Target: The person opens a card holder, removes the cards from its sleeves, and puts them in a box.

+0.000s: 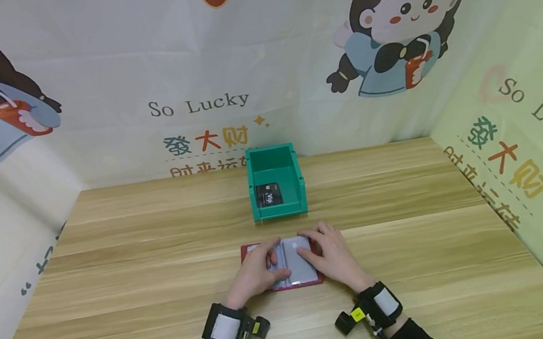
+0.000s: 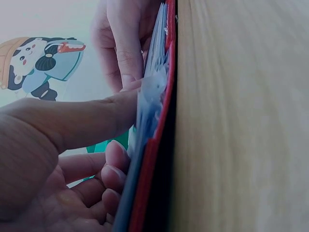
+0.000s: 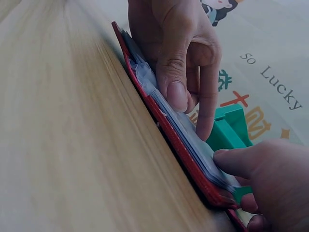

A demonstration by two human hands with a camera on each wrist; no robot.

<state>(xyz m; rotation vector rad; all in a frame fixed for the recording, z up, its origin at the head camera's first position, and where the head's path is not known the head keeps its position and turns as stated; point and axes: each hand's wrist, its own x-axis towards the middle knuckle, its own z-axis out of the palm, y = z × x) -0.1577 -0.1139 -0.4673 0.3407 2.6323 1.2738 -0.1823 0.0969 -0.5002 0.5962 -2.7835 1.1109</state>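
Note:
A red card holder [image 1: 321,278] with clear plastic sleeves [image 1: 299,266] lies spread on the wooden table. My left hand [image 1: 254,273] rests on its left half, thumb and index finger touching the sleeves, the other fingers bent loosely over them. At the right half, my right hand [image 1: 332,257] holds the edge; its thumb [image 3: 229,162] lies on the sleeves and its fingers [image 3: 251,205] reach round the side. Beyond the hands stands a green bin [image 1: 281,211] with a black card [image 1: 269,194] marked "Vip" inside. The contents of the sleeves are hard to make out.
The wooden table [image 1: 159,231] extends around the card holder on all sides. A printed cloth [image 1: 109,87] hangs behind the table, with more printed cloth at both sides. Each wrist wears a strapped-on camera.

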